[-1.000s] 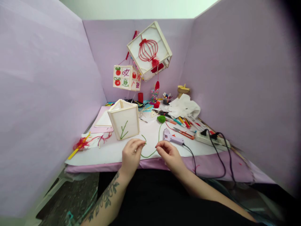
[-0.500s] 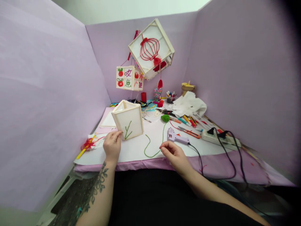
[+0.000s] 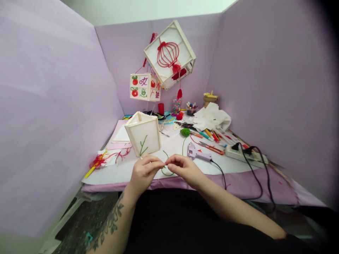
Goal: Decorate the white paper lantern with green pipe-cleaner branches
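Note:
My left hand (image 3: pixel 144 173) and my right hand (image 3: pixel 186 171) meet at their fingertips above the table's front edge. Both are closed in a pinch; whatever sits between the fingers is too small to make out. Close behind them, a green yarn (image 3: pixel 183 146) curves over the white paper and runs back to a green yarn ball (image 3: pixel 185 132). Just beyond my left hand stands a three-sided lantern (image 3: pixel 152 130) of white panels in pale wooden frames. A green branch shape (image 3: pixel 143 145) marks its front panel. To the right lies a lilac glue gun (image 3: pixel 199 154).
Orange-handled scissors (image 3: pixel 212 148) and a power strip (image 3: pixel 246 157) with black cables lie right. Markers and crumpled white cloth (image 3: pixel 213 118) are behind. Decorated lanterns (image 3: pixel 169 54) hang at the back. Red thread scraps (image 3: pixel 97 161) lie left. Lilac walls stand on three sides.
My left hand has left the lantern panel and moved right. My right hand has moved left, and the fingertips now meet. The lantern stays upright in place.

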A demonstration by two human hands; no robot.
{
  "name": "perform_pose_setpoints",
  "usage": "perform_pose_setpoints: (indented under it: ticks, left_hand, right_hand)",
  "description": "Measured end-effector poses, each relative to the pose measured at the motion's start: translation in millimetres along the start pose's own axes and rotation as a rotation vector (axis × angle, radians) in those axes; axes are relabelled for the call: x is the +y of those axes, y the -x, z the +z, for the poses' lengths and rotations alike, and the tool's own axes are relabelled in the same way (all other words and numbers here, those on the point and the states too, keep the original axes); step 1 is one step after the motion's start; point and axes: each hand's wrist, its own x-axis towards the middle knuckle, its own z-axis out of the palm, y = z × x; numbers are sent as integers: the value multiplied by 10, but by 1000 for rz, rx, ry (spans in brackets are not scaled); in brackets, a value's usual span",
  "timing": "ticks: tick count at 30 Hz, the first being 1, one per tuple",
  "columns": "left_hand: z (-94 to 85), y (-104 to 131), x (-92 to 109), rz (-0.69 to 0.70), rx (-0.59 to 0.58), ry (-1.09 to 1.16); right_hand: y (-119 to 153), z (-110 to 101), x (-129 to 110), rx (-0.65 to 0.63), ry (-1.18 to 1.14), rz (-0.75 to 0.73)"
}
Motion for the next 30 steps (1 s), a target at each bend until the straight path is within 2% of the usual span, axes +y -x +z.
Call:
perform_pose_setpoints:
  ticks: [10, 13, 15, 18, 21, 22, 24, 27, 30]
  left_hand:
    - [108, 52, 14, 25, -52, -67]
    - [109, 93, 3, 1, -65, -65]
    - [75, 150, -46, -35, -67, -61]
    - [-28, 263, -222, -180, 34, -113]
    - [-146, 357, -481, -520, 288, -237]
    - [-177, 377, -564, -621, 324, -247]
    - [-211, 402, -695, -744, 325, -219]
    - [-190, 417, -793, -801, 348, -149]
    - [-128, 423, -827, -826, 382, -12]
  right_hand:
    - [31, -31, -7, -24, 77, 108]
    - [27, -56, 19, -24, 118, 90]
    - [33, -136, 47, 38, 223, 45]
    - [62, -340, 76, 179, 448, -38]
    - [45, -490, 32, 236, 628, -80]
    - [1, -496, 0, 227, 674, -96]
    - [-168, -431, -68, 164, 764, -118]
    - [-596, -216, -103, 48, 932, -45]
    - [-1043, -28, -18, 22, 974, 2]
